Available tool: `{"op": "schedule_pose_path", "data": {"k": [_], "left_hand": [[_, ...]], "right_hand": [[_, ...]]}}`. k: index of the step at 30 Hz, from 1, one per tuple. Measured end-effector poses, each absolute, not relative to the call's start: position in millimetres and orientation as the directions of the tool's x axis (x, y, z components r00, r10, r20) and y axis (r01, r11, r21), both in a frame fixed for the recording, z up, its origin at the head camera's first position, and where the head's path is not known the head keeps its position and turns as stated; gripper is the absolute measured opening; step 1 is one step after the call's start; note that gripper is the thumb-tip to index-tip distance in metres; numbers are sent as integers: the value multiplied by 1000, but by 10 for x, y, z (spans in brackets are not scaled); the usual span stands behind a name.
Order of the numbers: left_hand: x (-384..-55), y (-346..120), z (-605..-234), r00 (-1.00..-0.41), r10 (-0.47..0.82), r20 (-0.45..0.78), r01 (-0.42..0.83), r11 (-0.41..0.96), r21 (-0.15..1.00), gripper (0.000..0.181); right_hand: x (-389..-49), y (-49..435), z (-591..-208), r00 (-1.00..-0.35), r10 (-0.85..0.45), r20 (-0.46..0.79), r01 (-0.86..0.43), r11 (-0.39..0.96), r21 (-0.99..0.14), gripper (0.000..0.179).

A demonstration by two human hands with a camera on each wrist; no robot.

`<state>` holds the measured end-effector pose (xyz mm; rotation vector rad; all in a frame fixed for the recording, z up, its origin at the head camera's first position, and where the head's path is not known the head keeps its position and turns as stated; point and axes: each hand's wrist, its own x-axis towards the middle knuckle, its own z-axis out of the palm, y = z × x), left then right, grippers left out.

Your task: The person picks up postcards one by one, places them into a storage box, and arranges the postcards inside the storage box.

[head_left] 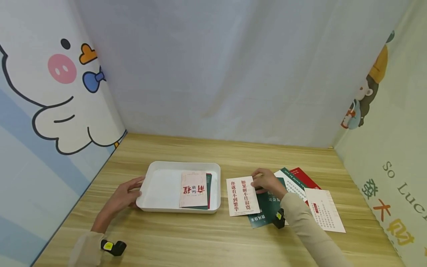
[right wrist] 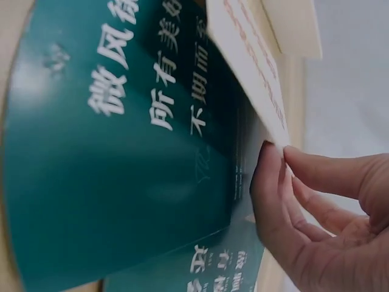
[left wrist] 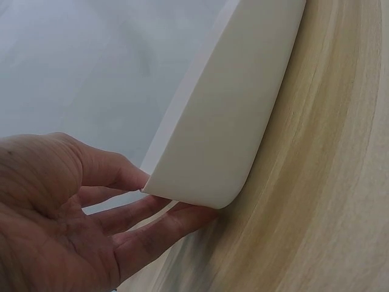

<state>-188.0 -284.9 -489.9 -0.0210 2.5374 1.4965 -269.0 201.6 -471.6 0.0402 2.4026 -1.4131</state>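
In the head view, my right hand (head_left: 268, 182) pinches a cream card (head_left: 242, 196) with red Chinese lettering by its right edge. The right wrist view shows this card (right wrist: 252, 67) tilted up between thumb and index finger, over dark green cards (right wrist: 121, 182) with white characters. On the left, my left hand (head_left: 123, 195) holds the end of a shallow white tray (head_left: 160, 189). Up close, the thumb is at the rim and the other fingers reach against the tray's outer side (left wrist: 225, 121). A pink-and-cream card (head_left: 193, 189) tops a small stack inside the tray's right half.
Right of the held card, several cards overlap on the wooden table (head_left: 186, 237): a red card (head_left: 305, 178), a white-and-green card (head_left: 290, 178) and a cream card (head_left: 325, 210). A pale curtain (head_left: 227, 74) stands behind, with printed panels at both sides.
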Motion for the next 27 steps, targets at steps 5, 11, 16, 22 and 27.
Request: {"op": "schedule_pose_path", "data": {"k": [5, 11, 16, 22, 27], "left_hand": [[-1891, -2862, -4906, -982, 84, -171, -108, 493, 863, 61], [-1889, -2860, -4908, -982, 90, -167, -103, 489, 866, 61], [-1885, -2856, -4912, -981, 91, -171, -107, 482, 870, 61], [-1889, -2852, -4918, -981, 86, -171, -109, 484, 868, 61], [-1887, -2845, -4915, -981, 82, -175, -114, 489, 865, 61]], "right_hand": [[-2661, 2092, -4721, -934, -172, -312, 221, 407, -886, 39], [-2602, 2167, -4716, -938, -164, -304, 243, 314, -918, 44], [-2536, 2222, -4696, -945, -121, -304, 269, 242, -932, 47], [-2487, 2286, -4710, -952, -69, -299, 279, 209, -937, 49], [-2459, 2305, -4663, -956, -55, -288, 278, 150, -949, 51]]}}
